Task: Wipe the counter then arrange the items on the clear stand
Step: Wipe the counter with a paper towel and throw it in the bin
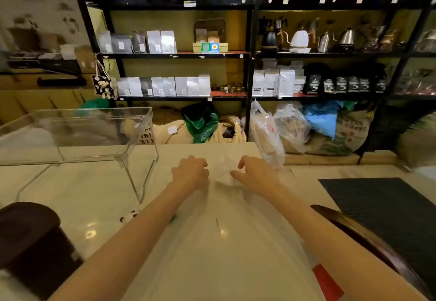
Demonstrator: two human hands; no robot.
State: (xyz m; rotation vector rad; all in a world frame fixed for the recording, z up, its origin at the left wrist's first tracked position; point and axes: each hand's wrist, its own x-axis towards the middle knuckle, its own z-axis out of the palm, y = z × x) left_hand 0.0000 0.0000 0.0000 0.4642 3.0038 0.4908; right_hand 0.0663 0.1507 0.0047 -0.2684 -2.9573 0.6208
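Note:
A crumpled white tissue point(223, 173) lies on the pale glossy counter point(99, 197), near its far edge. My left hand point(190, 173) rests at the tissue's left side with fingers curled onto it. At the tissue's right side, my right hand point(256, 173) pinches its edge with thumb and fingers. The view is blurred, so how firm either grip is stays unclear. The clear acrylic stand point(77, 133) sits on the counter at the left, with nothing on top of it.
A dark brown round container point(30, 241) stands at the near left. A black ribbed mat point(387, 208) covers the counter at the right, with a dark curved tray rim point(368, 237) beside it. A small black-and-white object point(129, 216) lies near my left forearm. Black shelves with bags and kettles rise behind.

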